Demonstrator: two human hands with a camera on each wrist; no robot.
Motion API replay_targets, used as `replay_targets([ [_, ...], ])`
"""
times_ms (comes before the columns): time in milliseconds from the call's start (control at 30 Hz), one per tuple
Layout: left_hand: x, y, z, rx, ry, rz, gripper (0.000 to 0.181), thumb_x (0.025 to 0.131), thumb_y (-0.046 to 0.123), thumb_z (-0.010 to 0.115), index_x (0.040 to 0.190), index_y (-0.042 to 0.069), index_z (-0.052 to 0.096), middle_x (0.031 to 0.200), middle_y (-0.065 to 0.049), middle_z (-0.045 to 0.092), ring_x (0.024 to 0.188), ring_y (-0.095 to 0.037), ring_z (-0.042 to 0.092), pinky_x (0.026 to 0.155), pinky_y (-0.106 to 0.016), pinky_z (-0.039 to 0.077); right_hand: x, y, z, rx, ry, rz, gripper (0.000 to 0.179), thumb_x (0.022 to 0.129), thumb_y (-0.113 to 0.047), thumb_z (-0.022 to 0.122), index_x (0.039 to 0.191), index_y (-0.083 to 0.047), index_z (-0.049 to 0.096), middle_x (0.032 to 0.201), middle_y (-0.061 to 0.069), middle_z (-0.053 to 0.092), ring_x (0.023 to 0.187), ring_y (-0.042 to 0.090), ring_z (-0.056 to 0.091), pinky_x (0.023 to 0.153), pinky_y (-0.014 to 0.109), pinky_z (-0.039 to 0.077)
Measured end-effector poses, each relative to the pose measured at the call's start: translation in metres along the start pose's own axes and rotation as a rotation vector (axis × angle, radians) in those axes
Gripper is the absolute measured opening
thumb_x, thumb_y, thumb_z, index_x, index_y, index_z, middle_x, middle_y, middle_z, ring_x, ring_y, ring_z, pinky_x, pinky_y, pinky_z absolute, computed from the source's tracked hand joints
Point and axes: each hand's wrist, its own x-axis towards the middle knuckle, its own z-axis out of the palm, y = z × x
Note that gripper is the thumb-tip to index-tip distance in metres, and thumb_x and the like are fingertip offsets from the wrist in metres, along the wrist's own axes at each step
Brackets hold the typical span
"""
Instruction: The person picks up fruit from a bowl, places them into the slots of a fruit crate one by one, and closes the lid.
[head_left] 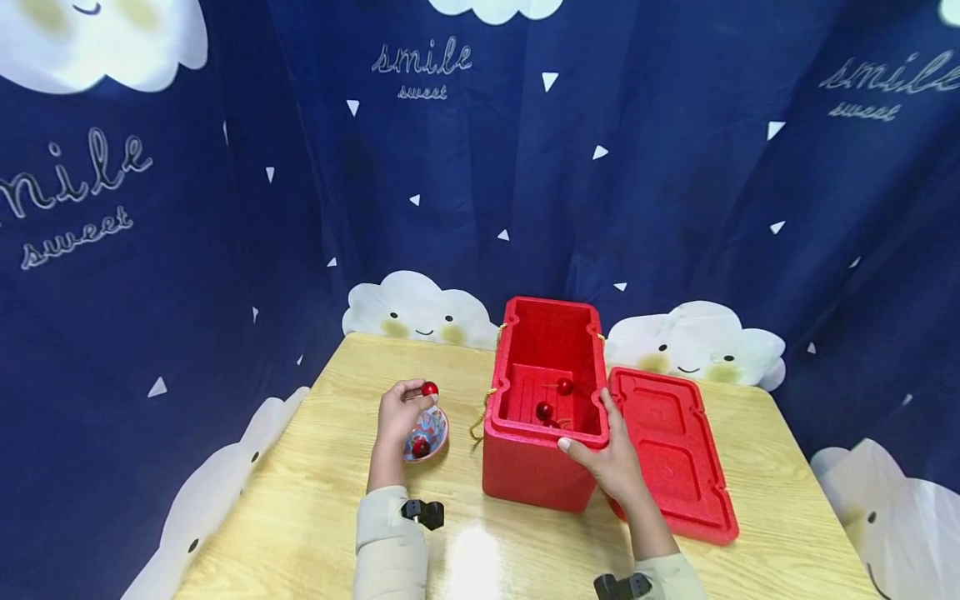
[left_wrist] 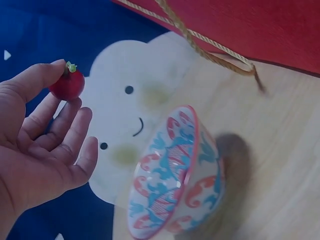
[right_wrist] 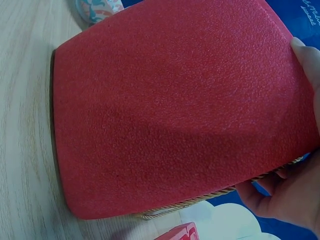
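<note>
My left hand (head_left: 397, 412) pinches a shiny red cherry (left_wrist: 67, 85) between thumb and fingertips; a small green tuft shows on its top. Just below it, a small bowl (left_wrist: 200, 195) with a blue and pink pattern stands on the table, with another cherry (head_left: 421, 448) inside. A tall red box (head_left: 536, 475) stands open-topped to the right of the bowl. On its floor lie several cherries (head_left: 544, 410), some with thin stems. My right hand (head_left: 618, 458) grips the box's near right corner, thumb over the front rim and fingers along the right side.
A red lid (head_left: 675, 467) with recessed panels lies on the wooden table (head_left: 300, 517), right of the box. Gold cord (head_left: 477, 429) hangs at the box's left side. A dark blue curtain (head_left: 480, 167) with clouds surrounds the table.
</note>
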Motion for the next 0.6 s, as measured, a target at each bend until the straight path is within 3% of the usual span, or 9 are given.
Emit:
replay_targets([
  [100,-0.001,0.006,0.000,-0.011,-0.010,0.026,0.034,0.075,0.000,0.072,0.106,-0.002,0.060,0.096,-0.015,0.063,0.086,-0.023,0.062,0.073,-0.028,0.050,0.000,-0.001,0.000,-0.005,0.001,-0.006,0.103,0.073,-0.029,0.080,0.150,-0.025,0.010,0.147,0.010,0.023,0.124,0.031,0.034,0.090,0.047,0.042],
  [367,-0.002,0.018,0.004,0.003,-0.062,0.012,0.037,0.078,0.005,0.073,0.112,-0.001,0.060,0.103,-0.015,0.062,0.090,-0.023,0.063,0.077,-0.030,0.049,0.000,0.000,0.000,-0.011,0.006,-0.002,0.103,0.073,-0.029,0.080,0.150,-0.025,0.011,0.146,0.010,0.023,0.125,0.031,0.033,0.090,0.047,0.042],
  [600,0.002,0.032,0.007,0.037,-0.174,0.020,0.037,0.078,0.007,0.073,0.113,0.002,0.061,0.102,-0.012,0.062,0.091,-0.023,0.059,0.080,-0.036,0.047,0.000,-0.001,0.000,0.008,-0.008,0.017,0.104,0.073,-0.030,0.080,0.150,-0.026,0.010,0.146,0.010,0.022,0.126,0.032,0.032,0.087,0.047,0.045],
])
